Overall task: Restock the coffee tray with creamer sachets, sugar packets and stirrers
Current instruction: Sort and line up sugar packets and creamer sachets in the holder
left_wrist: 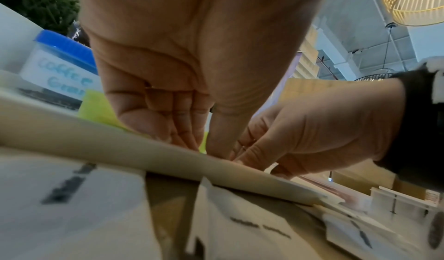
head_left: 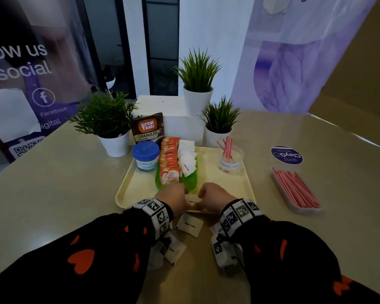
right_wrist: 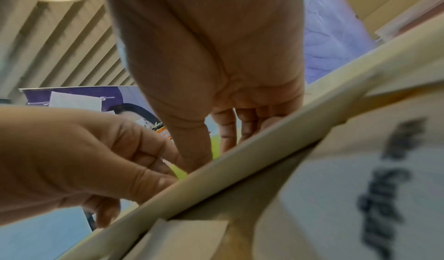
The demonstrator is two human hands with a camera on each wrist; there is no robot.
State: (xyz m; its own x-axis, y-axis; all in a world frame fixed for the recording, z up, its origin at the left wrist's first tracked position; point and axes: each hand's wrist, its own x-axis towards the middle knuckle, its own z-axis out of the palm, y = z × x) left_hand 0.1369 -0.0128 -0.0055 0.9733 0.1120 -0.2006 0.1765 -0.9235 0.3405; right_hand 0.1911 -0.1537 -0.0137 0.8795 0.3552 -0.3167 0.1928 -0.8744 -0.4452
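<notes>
A cream tray [head_left: 217,178] holds a green holder [head_left: 191,183] with a row of orange creamer sachets [head_left: 169,163] and white sugar packets [head_left: 187,156] side by side. A clear cup of red-striped stirrers [head_left: 229,157] stands at its far right. Both hands reach over the tray's near rim [left_wrist: 120,146]. A white sugar packet [head_left: 192,202] lies between them, and my left hand [head_left: 185,191] and right hand [head_left: 203,194] pinch its ends with curled fingers. The rim hides the fingertips in both wrist views. Two loose sugar packets [head_left: 190,224] lie on the table under my wrists.
A blue-lidded coffee jar [head_left: 145,155] sits at the tray's far left, with a coffee granules pouch [head_left: 148,128] behind it. Three potted plants [head_left: 198,84] and a white block stand at the back. A clear box of stirrers [head_left: 296,189] lies to the right.
</notes>
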